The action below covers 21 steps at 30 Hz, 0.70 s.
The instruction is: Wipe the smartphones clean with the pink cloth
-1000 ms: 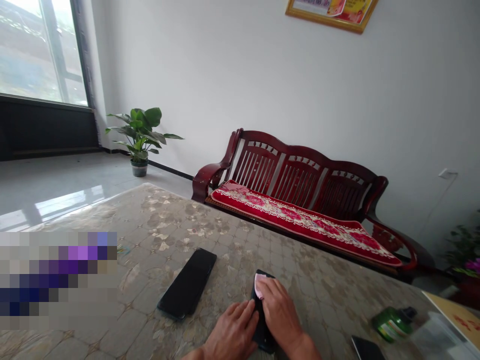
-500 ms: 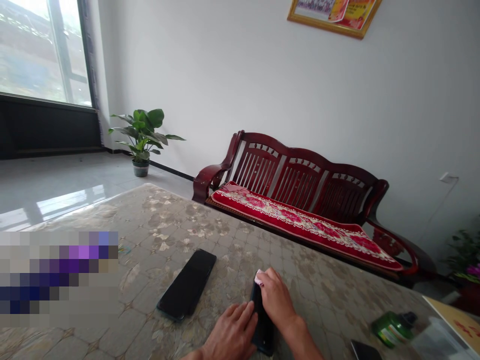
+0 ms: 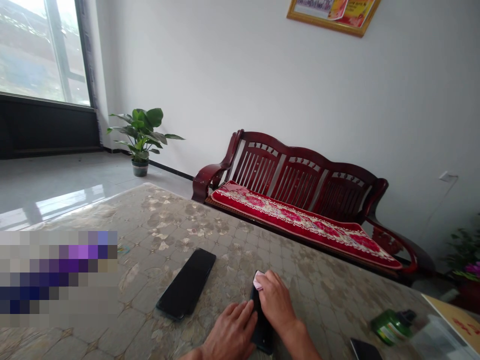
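Observation:
A dark smartphone (image 3: 264, 327) lies on the patterned tablecloth, partly covered by both my hands. My left hand (image 3: 233, 330) holds it from the left side, fingers bent slightly over its edge; the thumb is hidden. In my right hand (image 3: 276, 300), closed fingers pinch a small folded pinkish-white cloth (image 3: 258, 280) against the phone's far end. To the left, a second black smartphone (image 3: 187, 284) lies flat, screen side up, apart from both hands.
At the right are a green bottle (image 3: 392, 327), a dark flat object (image 3: 365, 349), a clear plastic container (image 3: 435, 340) and a yellowish box (image 3: 453, 320). A blurred-out patch covers the table's left. Beyond the table stand a red wooden bench (image 3: 285, 175) and a potted plant (image 3: 140, 167).
My right hand and the cloth have shifted slightly left and toward me at the phone's far end. My left hand stays in place on the phone.

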Available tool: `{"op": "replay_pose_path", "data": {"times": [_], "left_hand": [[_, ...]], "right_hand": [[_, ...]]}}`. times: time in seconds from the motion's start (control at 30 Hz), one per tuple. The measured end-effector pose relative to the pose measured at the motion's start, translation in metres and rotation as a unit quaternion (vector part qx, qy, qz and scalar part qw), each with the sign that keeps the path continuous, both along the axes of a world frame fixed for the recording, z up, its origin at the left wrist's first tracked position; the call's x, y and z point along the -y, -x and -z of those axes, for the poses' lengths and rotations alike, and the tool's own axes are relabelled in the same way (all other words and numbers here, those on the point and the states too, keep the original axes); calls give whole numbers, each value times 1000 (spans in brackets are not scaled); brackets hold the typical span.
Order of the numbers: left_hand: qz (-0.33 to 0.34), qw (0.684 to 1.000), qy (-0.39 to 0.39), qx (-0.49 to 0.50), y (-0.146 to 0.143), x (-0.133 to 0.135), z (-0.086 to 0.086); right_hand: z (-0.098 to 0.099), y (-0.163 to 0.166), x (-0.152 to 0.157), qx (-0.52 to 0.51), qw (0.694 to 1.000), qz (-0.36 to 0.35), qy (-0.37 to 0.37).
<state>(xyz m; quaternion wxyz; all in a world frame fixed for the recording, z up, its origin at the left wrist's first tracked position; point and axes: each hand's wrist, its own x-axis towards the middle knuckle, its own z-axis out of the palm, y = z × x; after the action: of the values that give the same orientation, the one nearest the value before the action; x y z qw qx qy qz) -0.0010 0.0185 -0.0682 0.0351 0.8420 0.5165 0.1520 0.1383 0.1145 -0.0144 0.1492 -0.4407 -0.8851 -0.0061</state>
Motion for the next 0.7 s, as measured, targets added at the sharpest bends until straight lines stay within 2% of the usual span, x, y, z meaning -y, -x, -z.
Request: {"op": "replay_pose_path", "data": {"times": [0.17,0.37,0.6,0.7], "left_hand": [[1,1000,0,7,0,1,-3],[2,1000,-20,11,1,2,-3],[0,1000,-17,17,1,2,-5],[-1,1000,-15,19,0,3,-7]], "right_hand": [[0,-16,13,1,1000,-23,10],[0,-22,-8,-4,999,47,-9],[10,-41,15,-46,998,-6,37],[8,-41,8,-48,998,11,28]]}}
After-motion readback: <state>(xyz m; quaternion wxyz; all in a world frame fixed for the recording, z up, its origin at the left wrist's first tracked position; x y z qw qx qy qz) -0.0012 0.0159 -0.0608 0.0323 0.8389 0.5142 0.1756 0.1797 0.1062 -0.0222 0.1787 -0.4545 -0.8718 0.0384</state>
